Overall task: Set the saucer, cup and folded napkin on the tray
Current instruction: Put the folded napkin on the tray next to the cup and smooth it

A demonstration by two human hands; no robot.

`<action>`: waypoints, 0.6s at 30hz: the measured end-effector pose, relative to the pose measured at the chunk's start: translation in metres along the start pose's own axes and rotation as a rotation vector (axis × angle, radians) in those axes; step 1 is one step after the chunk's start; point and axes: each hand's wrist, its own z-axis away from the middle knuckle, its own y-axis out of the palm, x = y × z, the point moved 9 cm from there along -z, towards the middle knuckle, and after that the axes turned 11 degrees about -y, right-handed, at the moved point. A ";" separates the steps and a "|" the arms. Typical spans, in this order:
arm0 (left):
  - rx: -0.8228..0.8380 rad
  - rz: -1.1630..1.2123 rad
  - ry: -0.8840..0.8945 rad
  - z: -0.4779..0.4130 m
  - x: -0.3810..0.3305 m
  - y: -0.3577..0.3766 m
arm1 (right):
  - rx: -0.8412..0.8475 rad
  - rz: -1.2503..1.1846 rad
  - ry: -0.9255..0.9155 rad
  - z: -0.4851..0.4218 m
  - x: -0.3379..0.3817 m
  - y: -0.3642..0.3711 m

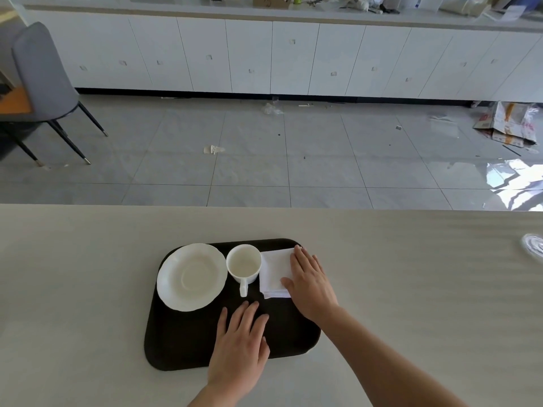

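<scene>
A dark brown tray [179, 339] lies on the pale table. On its far left rests a white saucer [191, 277]. Just right of the saucer stands an empty white cup [244, 264], upright, its handle pointing toward me. A folded white napkin [274, 273] lies flat on the tray's far right corner. My right hand [311, 284] rests flat, fingers spread, on the napkin's right half and hides that edge. My left hand [241, 339] lies flat and open on the bare tray near the front, holding nothing.
The table's far edge [264, 207] runs across the middle of the view, with tiled floor and white cabinets beyond. A clear glass object [533, 245] sits at the table's far right. A grey chair [44, 77] stands at the back left.
</scene>
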 end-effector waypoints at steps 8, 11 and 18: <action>0.017 0.002 -0.007 -0.001 0.002 0.003 | 0.055 0.077 -0.065 -0.004 0.001 0.010; 0.012 0.008 -0.005 -0.001 0.002 0.003 | 0.028 0.058 -0.066 0.000 -0.002 0.002; 0.003 0.013 -0.009 -0.001 0.003 0.005 | 0.044 0.047 -0.283 0.027 0.038 -0.001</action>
